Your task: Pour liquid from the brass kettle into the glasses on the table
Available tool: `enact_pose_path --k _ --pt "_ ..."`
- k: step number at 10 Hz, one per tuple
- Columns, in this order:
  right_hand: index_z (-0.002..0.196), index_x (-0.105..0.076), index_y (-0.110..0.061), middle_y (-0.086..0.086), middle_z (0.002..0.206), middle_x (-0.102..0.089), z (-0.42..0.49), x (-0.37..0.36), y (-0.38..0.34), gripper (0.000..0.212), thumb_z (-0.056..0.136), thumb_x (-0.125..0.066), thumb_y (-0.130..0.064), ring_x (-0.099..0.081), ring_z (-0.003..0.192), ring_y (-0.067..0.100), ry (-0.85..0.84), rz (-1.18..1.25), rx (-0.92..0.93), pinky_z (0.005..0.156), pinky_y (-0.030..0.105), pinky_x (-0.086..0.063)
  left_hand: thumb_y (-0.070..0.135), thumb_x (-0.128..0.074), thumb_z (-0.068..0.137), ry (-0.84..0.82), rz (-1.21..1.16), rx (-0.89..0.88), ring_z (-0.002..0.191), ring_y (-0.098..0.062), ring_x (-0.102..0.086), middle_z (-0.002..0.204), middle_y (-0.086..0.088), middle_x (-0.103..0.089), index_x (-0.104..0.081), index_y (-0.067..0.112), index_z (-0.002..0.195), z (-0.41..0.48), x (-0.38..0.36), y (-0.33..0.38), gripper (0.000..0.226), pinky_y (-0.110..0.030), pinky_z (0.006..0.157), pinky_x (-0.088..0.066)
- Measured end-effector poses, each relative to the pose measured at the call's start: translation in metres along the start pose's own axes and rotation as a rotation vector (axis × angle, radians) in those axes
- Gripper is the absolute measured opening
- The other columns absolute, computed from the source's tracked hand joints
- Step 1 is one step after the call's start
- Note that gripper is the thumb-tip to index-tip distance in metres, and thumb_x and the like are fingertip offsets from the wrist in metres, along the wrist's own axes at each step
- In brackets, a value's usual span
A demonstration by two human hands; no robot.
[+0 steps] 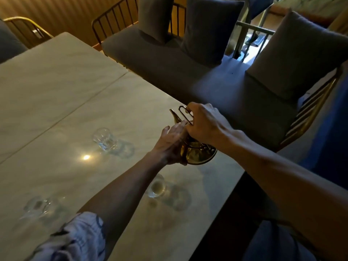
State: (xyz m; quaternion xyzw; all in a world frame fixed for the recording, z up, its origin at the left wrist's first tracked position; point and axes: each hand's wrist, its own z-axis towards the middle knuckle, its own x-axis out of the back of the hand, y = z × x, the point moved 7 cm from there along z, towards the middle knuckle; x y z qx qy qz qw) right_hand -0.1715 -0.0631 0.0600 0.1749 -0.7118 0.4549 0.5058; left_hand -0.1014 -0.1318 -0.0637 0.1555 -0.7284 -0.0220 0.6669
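The kettle (pixel 197 153) stands near the table (pixel 56 87) edge, spout pointing away from the person. A clumsy lift could tip it toward that edge, or swing the spout wide of a glass and spill on the marble. The near glass (pixel 157 186), just this side of the kettle, sits under the left forearm and could be knocked. The right hand (pixel 205 125) is closed around the wire handle (pixel 185 114). The left hand (pixel 173 144) is open, fingers straight, palm flat against the kettle's side. The far glass (pixel 104 138) and left glass (pixel 40 204) stand well apart from the kettle.
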Motion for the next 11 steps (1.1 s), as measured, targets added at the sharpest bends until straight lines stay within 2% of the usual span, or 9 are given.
enact_pose_path --k 2,4,5,6,7,9,10,11 --pt "0.126 -0.052 -0.013 0.010 0.099 -0.062 0.008 -0.018 0.021 0.041 0.090 -0.064 -0.029 -0.062 0.080 0.020 -0.009 -0.014 0.020 0.069 0.029 -0.054 0.059 -0.086 0.059 -0.048 0.075 0.055 0.149 -0.029 -0.017 0.161 -0.010 -0.019 -0.014 0.017 0.155 0.018 -0.030 0.005 0.127 -0.055 0.119 -0.016" --pt "0.128 -0.050 -0.014 0.011 0.102 -0.062 0.010 -0.032 0.037 0.042 0.091 -0.063 -0.028 -0.064 0.083 0.022 -0.028 -0.033 0.002 0.068 0.029 -0.056 0.061 -0.085 0.060 -0.071 0.079 0.044 0.147 -0.031 -0.020 0.158 -0.010 -0.022 -0.017 0.018 0.154 0.025 -0.048 0.007 0.124 -0.055 0.118 -0.020" --pt "0.127 -0.050 -0.014 0.011 0.099 -0.063 0.009 -0.037 0.043 0.041 0.091 -0.063 -0.027 -0.064 0.078 0.023 -0.026 -0.034 0.002 0.067 0.034 -0.059 0.062 -0.085 0.060 -0.053 0.064 0.028 0.146 -0.032 -0.023 0.157 -0.011 -0.025 -0.019 0.018 0.154 0.029 -0.055 0.009 0.123 -0.055 0.117 -0.023" --pt "0.125 -0.050 -0.014 0.011 0.097 -0.064 0.011 -0.037 0.050 0.040 0.090 -0.064 -0.027 -0.065 0.077 0.023 -0.005 -0.047 0.011 0.067 0.036 -0.060 0.061 -0.085 0.059 -0.051 0.052 0.022 0.147 -0.032 -0.021 0.157 -0.011 -0.024 -0.016 0.019 0.153 0.033 -0.059 0.010 0.124 -0.056 0.117 -0.023" --pt "0.125 -0.049 -0.013 0.010 0.099 -0.062 0.009 -0.037 0.050 0.041 0.089 -0.065 -0.027 -0.062 0.076 0.021 -0.031 -0.053 -0.004 0.066 0.033 -0.058 0.058 -0.086 0.061 -0.097 0.040 0.024 0.150 -0.031 -0.013 0.161 -0.011 -0.017 -0.011 0.019 0.156 0.031 -0.059 0.013 0.127 -0.057 0.119 -0.016" --pt "0.126 -0.047 -0.015 0.009 0.104 -0.062 0.011 -0.029 0.035 0.052 0.086 -0.067 -0.042 -0.062 0.080 0.022 -0.044 -0.164 0.006 0.061 0.028 -0.050 0.067 -0.084 0.055 -0.071 -0.022 0.030 0.151 -0.029 -0.009 0.164 -0.010 -0.008 -0.003 0.021 0.158 0.017 -0.029 -0.001 0.138 -0.056 0.120 -0.012" --pt "0.130 -0.043 -0.016 0.009 0.113 -0.057 0.014 -0.014 0.009 0.058 0.085 -0.066 -0.046 -0.060 0.090 0.022 0.020 -0.231 0.071 0.064 0.028 -0.043 0.070 -0.082 0.057 0.005 -0.025 0.081 0.151 -0.030 -0.011 0.166 -0.008 -0.003 0.013 0.024 0.155 0.003 0.005 -0.024 0.144 -0.056 0.120 -0.014" --pt "0.135 -0.039 -0.018 0.010 0.120 -0.054 0.017 -0.008 -0.026 0.063 0.085 -0.066 -0.046 -0.059 0.098 0.023 0.020 -0.271 0.115 0.066 0.027 -0.044 0.073 -0.077 0.062 0.052 0.040 0.200 0.152 -0.030 -0.008 0.166 -0.005 0.003 0.018 0.027 0.154 -0.023 0.039 -0.048 0.140 -0.055 0.121 -0.011"
